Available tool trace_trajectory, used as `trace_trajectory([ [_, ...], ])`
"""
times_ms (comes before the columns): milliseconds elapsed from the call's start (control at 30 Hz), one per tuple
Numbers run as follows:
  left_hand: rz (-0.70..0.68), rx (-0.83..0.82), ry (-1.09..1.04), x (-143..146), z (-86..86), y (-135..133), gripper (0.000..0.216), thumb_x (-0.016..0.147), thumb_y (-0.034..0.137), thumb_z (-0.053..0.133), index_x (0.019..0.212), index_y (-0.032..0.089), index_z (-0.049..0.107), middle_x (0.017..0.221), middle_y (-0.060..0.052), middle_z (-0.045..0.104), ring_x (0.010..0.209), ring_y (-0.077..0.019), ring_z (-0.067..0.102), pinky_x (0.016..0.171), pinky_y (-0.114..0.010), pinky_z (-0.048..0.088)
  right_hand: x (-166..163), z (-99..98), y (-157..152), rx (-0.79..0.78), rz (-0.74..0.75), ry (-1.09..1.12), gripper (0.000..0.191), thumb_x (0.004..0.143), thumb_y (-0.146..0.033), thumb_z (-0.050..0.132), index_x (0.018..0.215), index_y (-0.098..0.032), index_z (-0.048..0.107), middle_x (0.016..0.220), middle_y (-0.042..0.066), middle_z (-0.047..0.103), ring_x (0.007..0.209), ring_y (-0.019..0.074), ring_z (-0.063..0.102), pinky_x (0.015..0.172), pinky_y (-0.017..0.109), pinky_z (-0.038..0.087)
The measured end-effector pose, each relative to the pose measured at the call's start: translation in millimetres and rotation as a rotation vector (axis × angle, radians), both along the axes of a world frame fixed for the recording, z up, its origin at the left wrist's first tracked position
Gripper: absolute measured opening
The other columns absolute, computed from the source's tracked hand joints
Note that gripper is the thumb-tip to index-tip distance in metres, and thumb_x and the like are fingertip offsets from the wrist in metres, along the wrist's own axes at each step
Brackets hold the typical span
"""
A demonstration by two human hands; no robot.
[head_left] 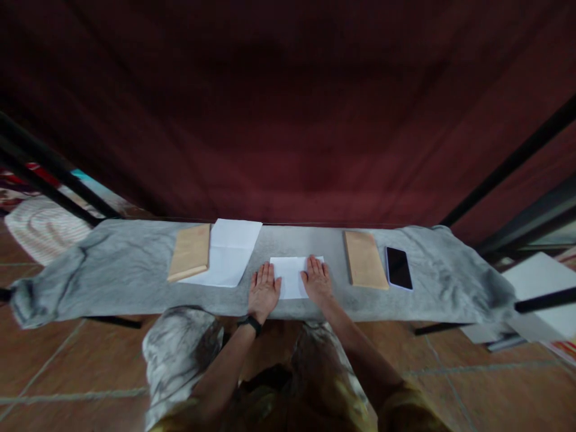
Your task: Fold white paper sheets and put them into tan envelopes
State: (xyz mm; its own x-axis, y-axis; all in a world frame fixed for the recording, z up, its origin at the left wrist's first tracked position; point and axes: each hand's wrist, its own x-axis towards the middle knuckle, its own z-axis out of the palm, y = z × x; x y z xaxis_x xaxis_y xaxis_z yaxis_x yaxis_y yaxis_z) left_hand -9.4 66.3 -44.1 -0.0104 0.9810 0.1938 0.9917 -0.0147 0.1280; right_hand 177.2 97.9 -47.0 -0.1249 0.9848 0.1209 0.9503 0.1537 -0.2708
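Note:
A folded sheet of white paper (291, 279) lies on the grey cloth straight in front of me. My left hand (264, 291) rests flat at its left edge, fingers stretched forward and thumb on the paper. On the right part of the sheet, my right hand (318, 279) lies palm down with its fingers extended. Neither hand grips anything. Left of my left hand are larger white sheets (230, 252) with a crease across them, partly covered by a brown paper envelope (191, 252). Another brown envelope (366, 259) lies to the right of my right hand.
A phone (399, 268) with a dark screen lies beyond the right envelope. The grey cloth (443, 282) covers a narrow bench with dark metal bars (495, 159) at both ends. A dark red surface (288, 150) rises behind it. My knees (182, 336) are close to the front edge.

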Motion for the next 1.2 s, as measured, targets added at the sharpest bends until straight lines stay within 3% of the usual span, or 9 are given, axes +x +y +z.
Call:
trace_trajectory([
  [200, -0.008, -0.021, -0.077, 2.4, 10.5, -2.2, 0.059, 0.099, 0.036, 0.031, 0.15, 0.008, 0.037, 0.156, -0.017, 0.037, 0.148, -0.0278, 0.029, 0.121, -0.047, 0.02, -12.0, -6.5, -38.3, 0.085, 0.127, 0.042, 0.053, 0.104, -0.038, 0.032, 0.151, -0.015, 0.038, 0.158, 0.01, 0.034, 0.145, 0.0256, 0.034, 0.12, 0.047, 0.018],
  [467, -0.022, -0.032, -0.091, -3.9, 6.4, 0.5, 0.057, 0.097, 0.036, 0.034, 0.147, 0.009, 0.042, 0.155, -0.016, 0.039, 0.146, -0.0276, 0.032, 0.121, -0.046, 0.022, 29.6, -15.4, -71.8, 0.249, -0.012, 0.012, 0.055, 0.102, -0.037, 0.039, 0.151, -0.011, 0.038, 0.152, 0.016, 0.043, 0.14, 0.0285, 0.041, 0.117, 0.049, 0.023],
  [733, -0.097, -0.109, -0.207, 12.9, 37.7, 43.9, 0.051, 0.091, 0.021, 0.041, 0.141, 0.017, 0.049, 0.144, -0.011, 0.055, 0.137, -0.0228, 0.044, 0.117, -0.039, 0.031, 31.8, -15.2, -73.7, 0.266, -0.025, 0.005, 0.055, 0.102, -0.037, 0.039, 0.151, -0.011, 0.038, 0.151, 0.015, 0.045, 0.138, 0.0292, 0.043, 0.117, 0.049, 0.024],
  [900, -0.145, -0.187, -0.259, 17.2, 46.2, 67.4, 0.05, 0.087, 0.016, 0.043, 0.135, 0.019, 0.055, 0.129, -0.013, 0.064, 0.127, -0.0261, 0.053, 0.114, -0.044, 0.032, 32.3, -15.9, -72.6, 0.253, -0.029, 0.014, 0.057, 0.101, -0.038, 0.039, 0.151, -0.01, 0.038, 0.151, 0.015, 0.045, 0.138, 0.0293, 0.043, 0.117, 0.049, 0.024],
  [1067, -0.147, -0.243, -0.365, 8.4, 51.4, 80.7, 0.042, 0.079, 0.017, 0.054, 0.12, 0.02, 0.064, 0.117, -0.011, 0.069, 0.115, -0.0246, 0.058, 0.109, -0.039, 0.037, 33.8, -16.7, -74.1, 0.248, -0.019, 0.016, 0.054, 0.102, -0.036, 0.038, 0.149, -0.01, 0.041, 0.152, 0.014, 0.044, 0.138, 0.0295, 0.042, 0.118, 0.049, 0.022],
  [1200, -0.091, -0.283, -0.494, 0.2, 56.0, 77.3, 0.024, 0.071, 0.014, 0.059, 0.092, 0.019, 0.068, 0.1, -0.01, 0.071, 0.106, -0.0252, 0.061, 0.102, -0.036, 0.041, 37.3, -16.2, -76.4, 0.257, 0.006, 0.039, 0.05, 0.101, -0.031, 0.037, 0.147, -0.012, 0.045, 0.15, 0.012, 0.047, 0.138, 0.0273, 0.043, 0.118, 0.048, 0.022],
])
